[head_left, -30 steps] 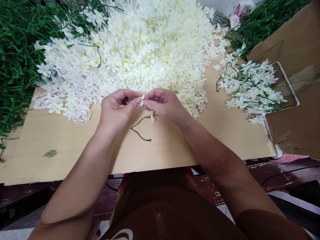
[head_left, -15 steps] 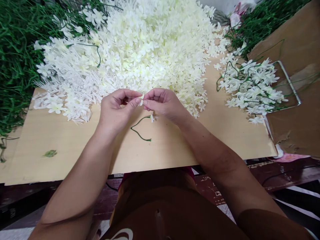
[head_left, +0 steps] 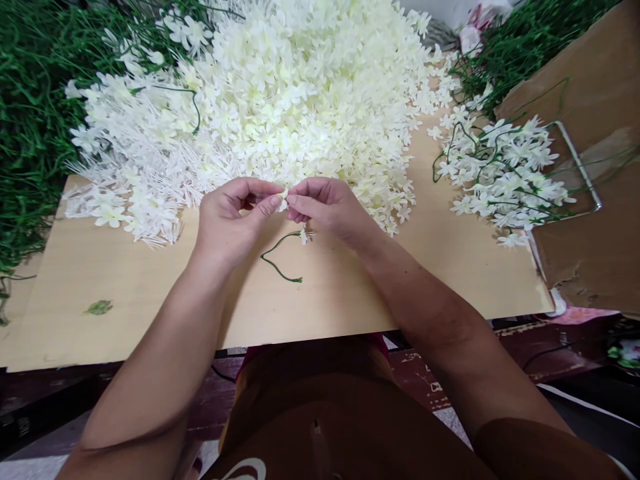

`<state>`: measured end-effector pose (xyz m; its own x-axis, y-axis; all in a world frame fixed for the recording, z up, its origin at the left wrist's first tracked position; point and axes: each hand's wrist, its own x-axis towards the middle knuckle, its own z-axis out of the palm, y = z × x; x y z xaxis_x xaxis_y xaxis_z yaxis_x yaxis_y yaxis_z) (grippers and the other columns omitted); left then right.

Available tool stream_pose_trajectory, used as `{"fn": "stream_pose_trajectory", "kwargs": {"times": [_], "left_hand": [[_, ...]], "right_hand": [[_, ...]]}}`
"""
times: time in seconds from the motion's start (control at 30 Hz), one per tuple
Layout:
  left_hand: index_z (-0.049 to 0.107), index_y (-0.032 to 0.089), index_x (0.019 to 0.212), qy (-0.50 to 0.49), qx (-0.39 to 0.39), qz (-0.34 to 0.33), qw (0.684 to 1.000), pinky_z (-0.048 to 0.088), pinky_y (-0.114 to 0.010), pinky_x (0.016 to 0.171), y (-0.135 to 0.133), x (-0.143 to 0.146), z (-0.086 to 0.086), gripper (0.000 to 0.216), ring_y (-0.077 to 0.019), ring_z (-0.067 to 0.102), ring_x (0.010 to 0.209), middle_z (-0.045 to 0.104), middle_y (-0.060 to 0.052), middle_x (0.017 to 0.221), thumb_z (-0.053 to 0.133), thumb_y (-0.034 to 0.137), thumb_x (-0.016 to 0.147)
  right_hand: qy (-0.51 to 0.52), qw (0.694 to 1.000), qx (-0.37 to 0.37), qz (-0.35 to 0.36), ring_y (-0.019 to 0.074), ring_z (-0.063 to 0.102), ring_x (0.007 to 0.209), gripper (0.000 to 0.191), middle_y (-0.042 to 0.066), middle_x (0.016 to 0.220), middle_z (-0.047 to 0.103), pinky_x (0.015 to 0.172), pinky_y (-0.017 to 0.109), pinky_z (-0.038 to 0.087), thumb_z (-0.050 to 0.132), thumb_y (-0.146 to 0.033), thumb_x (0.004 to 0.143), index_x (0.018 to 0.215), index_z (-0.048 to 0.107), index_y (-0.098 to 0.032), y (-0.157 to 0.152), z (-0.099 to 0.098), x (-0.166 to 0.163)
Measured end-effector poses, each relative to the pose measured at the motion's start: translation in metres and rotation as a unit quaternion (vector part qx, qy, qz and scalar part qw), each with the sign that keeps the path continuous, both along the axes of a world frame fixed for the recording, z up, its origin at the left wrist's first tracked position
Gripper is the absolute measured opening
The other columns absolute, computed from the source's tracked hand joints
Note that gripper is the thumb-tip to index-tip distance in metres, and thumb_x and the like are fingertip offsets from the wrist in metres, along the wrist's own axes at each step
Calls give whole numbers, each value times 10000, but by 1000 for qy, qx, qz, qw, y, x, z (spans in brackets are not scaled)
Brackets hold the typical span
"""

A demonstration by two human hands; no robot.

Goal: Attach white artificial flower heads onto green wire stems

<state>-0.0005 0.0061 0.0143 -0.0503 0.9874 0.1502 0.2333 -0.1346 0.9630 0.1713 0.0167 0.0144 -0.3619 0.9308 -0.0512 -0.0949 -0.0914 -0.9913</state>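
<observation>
Between the fingertips of both hands is a small white artificial flower, partly covered by the fingers. My left hand pinches it from the left, thumb against index finger. From the right, my right hand closes its thumb and fingers on the same flower. Just below the hands a green plastic stem lies bent on the table, with a small white flower head at its upper end. Right behind the hands rises a big heap of loose white flowers.
Green stems are piled at the left. On the right, stemmed white flowers lie against a cardboard piece with a bent metal rod. A green scrap rests on the wooden tabletop.
Both hands keep their pinch on the small flower, with barely any finger movement. The camera view has shifted very slightly.
</observation>
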Motion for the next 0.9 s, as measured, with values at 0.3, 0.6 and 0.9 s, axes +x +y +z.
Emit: {"fn": "stream_pose_trajectory", "kwargs": {"times": [0.3,0.6,0.9], "left_hand": [[785,206,779,-15,29,11,999,466,-274,643,-1,1,-4,132,-112,606,643,738,-14,726,829,249,663],[785,210,762,2,40,8,999,461,-280,642,-1,1,-1,88,-107,598,631,734,2,708,813,222,680],[728,200,765,68,34,7,997,498,-284,698,-4,4,3,80,-132,608,702,717,-3,759,773,247,719]], "right_hand": [[-10,1000,19,-9,64,576,607,217,-28,630,660,610,200,493,774,-342,778,749,666,-156,0,1,0],[-13,1000,19,-13,67,592,617,247,-25,642,675,621,204,514,788,-377,759,749,673,-158,1,-1,0],[-9,1000,20,-15,66,591,606,216,-22,634,677,584,192,496,781,-338,762,753,674,-150,2,-3,0]]}}
